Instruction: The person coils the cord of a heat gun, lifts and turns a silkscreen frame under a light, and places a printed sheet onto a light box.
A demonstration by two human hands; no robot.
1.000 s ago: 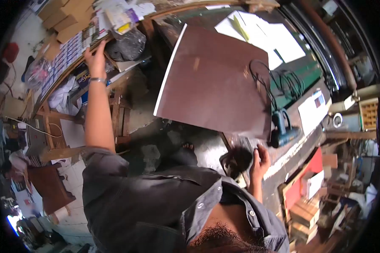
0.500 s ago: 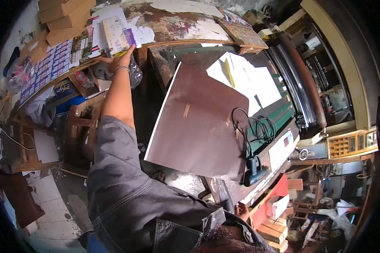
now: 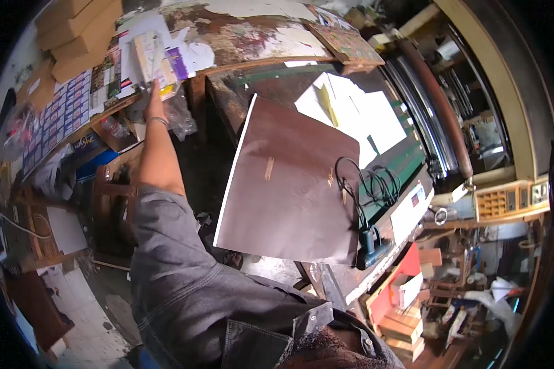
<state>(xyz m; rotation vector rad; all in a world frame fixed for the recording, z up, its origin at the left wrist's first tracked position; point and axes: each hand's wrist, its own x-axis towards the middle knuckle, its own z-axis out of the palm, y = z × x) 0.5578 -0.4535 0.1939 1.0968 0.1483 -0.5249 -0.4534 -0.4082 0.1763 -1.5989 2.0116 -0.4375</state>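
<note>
One hand, the left (image 3: 155,104), lay at the pale packet (image 3: 148,54) on the surface (image 3: 234,44), its grip unclear; the packet seemed light, slippery, probably best held by its near end.

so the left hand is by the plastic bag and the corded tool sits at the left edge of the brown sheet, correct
Nearly: the head view shows the corded tool at the right edge of the brown sheet. The left hand is by the plastic bag.
</note>
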